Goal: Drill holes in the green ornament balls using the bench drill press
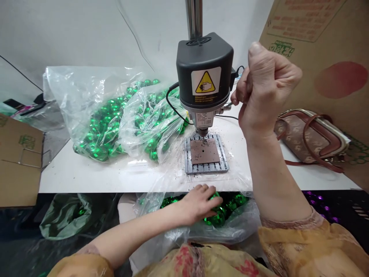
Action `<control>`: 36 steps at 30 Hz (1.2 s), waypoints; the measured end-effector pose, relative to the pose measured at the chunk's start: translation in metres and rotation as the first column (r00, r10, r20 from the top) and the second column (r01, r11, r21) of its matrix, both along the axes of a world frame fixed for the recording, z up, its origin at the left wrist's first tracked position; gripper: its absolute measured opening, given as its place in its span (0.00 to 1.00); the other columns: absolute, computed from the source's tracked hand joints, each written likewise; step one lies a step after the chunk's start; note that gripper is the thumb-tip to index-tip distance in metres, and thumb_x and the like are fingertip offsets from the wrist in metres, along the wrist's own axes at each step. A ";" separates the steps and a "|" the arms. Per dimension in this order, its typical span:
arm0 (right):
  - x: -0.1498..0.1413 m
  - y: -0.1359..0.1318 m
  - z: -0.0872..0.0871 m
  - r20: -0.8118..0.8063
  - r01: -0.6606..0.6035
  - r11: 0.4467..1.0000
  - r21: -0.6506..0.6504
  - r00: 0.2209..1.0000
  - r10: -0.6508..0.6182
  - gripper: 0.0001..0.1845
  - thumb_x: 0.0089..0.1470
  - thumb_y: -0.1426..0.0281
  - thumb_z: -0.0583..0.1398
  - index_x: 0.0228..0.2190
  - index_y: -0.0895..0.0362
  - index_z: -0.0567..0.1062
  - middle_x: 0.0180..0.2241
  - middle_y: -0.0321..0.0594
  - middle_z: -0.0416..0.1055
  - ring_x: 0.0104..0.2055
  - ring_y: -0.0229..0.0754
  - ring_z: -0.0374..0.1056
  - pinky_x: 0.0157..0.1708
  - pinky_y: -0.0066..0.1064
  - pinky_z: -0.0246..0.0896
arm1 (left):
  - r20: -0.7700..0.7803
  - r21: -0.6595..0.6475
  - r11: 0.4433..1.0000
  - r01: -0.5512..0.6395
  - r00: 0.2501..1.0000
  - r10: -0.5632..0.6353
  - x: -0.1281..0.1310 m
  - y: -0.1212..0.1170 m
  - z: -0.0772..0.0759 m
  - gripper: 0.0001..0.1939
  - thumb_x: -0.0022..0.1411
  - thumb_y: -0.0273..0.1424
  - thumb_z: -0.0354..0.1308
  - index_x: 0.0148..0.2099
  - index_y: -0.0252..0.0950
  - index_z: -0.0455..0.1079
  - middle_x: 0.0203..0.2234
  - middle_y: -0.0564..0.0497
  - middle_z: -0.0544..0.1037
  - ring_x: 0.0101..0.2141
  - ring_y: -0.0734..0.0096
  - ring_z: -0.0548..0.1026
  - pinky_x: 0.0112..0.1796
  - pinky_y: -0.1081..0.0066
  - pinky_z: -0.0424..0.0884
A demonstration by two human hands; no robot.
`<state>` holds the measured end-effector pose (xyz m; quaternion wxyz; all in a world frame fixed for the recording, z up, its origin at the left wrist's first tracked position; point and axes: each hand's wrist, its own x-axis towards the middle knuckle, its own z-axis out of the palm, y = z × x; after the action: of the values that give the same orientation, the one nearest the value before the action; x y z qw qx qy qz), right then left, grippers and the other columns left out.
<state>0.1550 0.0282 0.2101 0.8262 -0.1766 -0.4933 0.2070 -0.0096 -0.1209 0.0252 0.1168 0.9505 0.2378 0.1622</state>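
Drill press [204, 57], upright on the counter [100, 175], looks heavy and stiff; its lever [227, 106] is the place to hold, and the right hand [265, 84] is curled round the end. Green mirrored balls [216, 218] in the lap bag [230, 233] should be light, slick and easily scuffed, best cupped at the sides; the left hand [197, 204] lies on them, fingers parted, its grip impossible to tell. Cardboard [314, 42] flanks the right, bulging plastic bags [65, 88] crowd the left, a handbag [298, 138] sits rightward, and dark crumbs [205, 141] litter the brown pad [211, 154].

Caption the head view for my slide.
Right hand curled at the lever of a drill press, left hand on shiny green balls in a clear bag.
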 end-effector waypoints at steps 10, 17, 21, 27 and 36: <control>0.000 -0.001 -0.003 0.078 0.079 0.996 -0.047 0.994 -0.075 0.28 0.59 0.60 0.60 0.15 0.55 0.54 0.13 0.27 0.47 0.13 0.27 0.46 0.15 0.28 0.43 | 0.146 -0.018 0.777 -0.630 0.767 0.625 -0.028 0.119 0.017 0.11 0.66 0.21 0.49 0.46 0.36 0.70 0.37 0.45 0.78 0.38 0.62 0.76 0.40 0.65 0.71; 0.000 -0.001 -0.003 0.048 0.045 0.999 -0.019 0.998 -0.044 0.27 0.58 0.63 0.62 0.14 0.56 0.57 0.11 0.27 0.49 0.12 0.27 0.47 0.13 0.28 0.40 | -0.087 0.051 0.614 -0.788 0.609 0.789 -0.040 0.226 0.017 0.20 0.57 0.16 0.55 0.51 0.33 0.72 0.51 0.35 0.74 0.52 0.46 0.71 0.48 0.57 0.69; 0.001 -0.001 -0.002 0.061 0.044 0.999 -0.021 0.997 -0.043 0.27 0.59 0.64 0.61 0.14 0.56 0.57 0.11 0.27 0.49 0.12 0.27 0.48 0.14 0.28 0.42 | 0.067 -0.098 0.666 -0.739 0.663 0.745 -0.041 0.222 0.014 0.14 0.60 0.25 0.60 0.49 0.35 0.73 0.45 0.41 0.77 0.47 0.52 0.74 0.47 0.59 0.69; 0.001 0.000 -0.003 0.032 0.029 0.999 -0.020 0.999 -0.028 0.28 0.54 0.58 0.63 0.14 0.55 0.57 0.11 0.27 0.50 0.12 0.26 0.46 0.12 0.28 0.40 | 0.495 -0.670 0.669 -0.323 0.477 0.726 -0.046 0.175 0.018 0.18 0.67 0.41 0.54 0.53 0.39 0.72 0.40 0.49 0.79 0.37 0.67 0.75 0.39 0.68 0.72; 0.000 -0.001 -0.003 0.006 0.030 0.999 -0.021 1.000 -0.030 0.29 0.53 0.56 0.64 0.13 0.56 0.58 0.10 0.26 0.51 0.11 0.25 0.47 0.11 0.27 0.40 | 0.460 -0.580 0.739 -0.345 0.610 0.645 -0.037 0.120 0.022 0.27 0.50 0.39 0.73 0.49 0.37 0.69 0.41 0.47 0.78 0.40 0.67 0.76 0.41 0.67 0.71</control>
<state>0.1547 0.0275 0.2074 0.8260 -0.1931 -0.4906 0.1993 -0.0465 -0.0008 0.0467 0.3474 0.6777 0.4741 0.4419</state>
